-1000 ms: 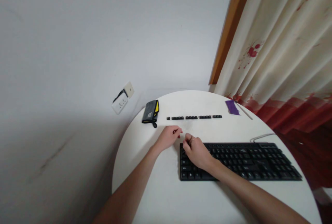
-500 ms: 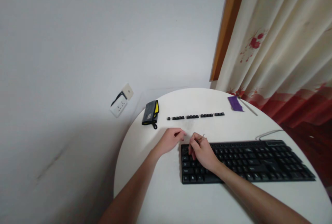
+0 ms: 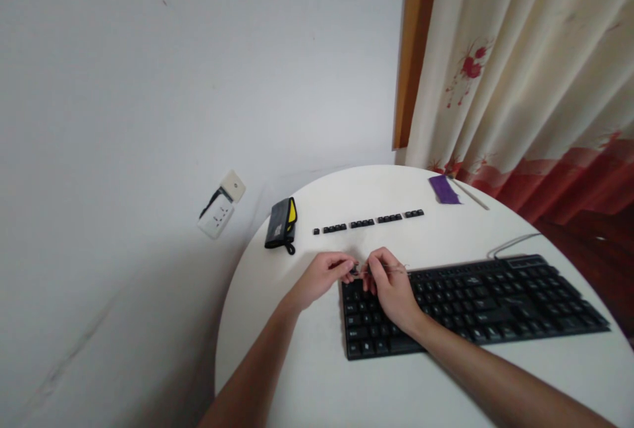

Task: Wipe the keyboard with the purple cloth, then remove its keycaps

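Observation:
My right hand (image 3: 391,286) is closed on a thin wire tool, seemingly a wire keycap puller (image 3: 399,269), whose wires stick out to the right above the keyboard. The black keyboard (image 3: 460,306) lies below that hand, at the upper left part of its keys. My left hand (image 3: 324,276) is pinched round a small dark keycap (image 3: 354,269) at the left end of the wire tool, just off the keyboard's upper left corner. Both hands' fingertips nearly meet there, and the fingers partly cover the keycap. Beyond them, loose black keycaps (image 3: 362,223) lie in a row of small groups.
A grey pouch with yellow lining (image 3: 280,224) lies at the table's left edge. A purple cloth (image 3: 444,190) and a thin stick (image 3: 470,194) lie at the back right. The keyboard cable (image 3: 515,241) runs off right. A wall borders the round white table (image 3: 307,382).
My hands have come together: the left has closed on the keycap at the wire tool's end, and the right has lifted slightly off the keys. The camera view has shifted a little.

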Tool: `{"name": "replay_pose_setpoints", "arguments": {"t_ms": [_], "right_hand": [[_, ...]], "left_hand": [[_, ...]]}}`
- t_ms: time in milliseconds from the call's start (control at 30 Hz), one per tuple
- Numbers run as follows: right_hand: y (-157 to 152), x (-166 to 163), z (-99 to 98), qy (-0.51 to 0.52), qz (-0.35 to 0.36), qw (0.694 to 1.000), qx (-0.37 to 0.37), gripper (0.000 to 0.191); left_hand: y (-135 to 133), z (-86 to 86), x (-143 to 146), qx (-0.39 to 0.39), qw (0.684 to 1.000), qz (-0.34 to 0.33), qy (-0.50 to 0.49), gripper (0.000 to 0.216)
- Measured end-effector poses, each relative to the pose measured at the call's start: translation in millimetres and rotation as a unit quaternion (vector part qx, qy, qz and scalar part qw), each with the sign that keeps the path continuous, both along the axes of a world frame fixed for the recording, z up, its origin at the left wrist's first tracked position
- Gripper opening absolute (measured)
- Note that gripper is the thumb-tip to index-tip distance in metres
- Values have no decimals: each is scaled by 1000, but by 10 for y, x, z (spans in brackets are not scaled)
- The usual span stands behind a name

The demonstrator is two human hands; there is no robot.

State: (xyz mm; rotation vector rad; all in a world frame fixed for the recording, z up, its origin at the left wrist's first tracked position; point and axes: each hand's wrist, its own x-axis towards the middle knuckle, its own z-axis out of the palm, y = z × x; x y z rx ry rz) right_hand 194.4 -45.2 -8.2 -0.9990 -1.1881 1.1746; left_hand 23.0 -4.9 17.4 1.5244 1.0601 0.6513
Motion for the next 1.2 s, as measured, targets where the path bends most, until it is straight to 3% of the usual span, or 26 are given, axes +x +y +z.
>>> {"name": "replay_pose_setpoints", "arguments": {"t_ms": [367, 533, 867, 1200], "right_hand": [[27, 1, -50, -60, -12, 998, 4, 29], [15, 3, -23, -97, -16, 995, 15, 26], [-20, -30, -28, -117, -18, 990, 70, 23], [-40, -13, 25, -126, 22, 990, 67, 23]], "left_hand": [[8, -68, -12, -40, 994, -5, -101, 40], [-3, -101, 24, -54, 992, 35, -112, 28], [31, -240, 23, -47, 986, 75, -139, 35], [42, -194, -59, -73, 985, -22, -158, 27]]}}
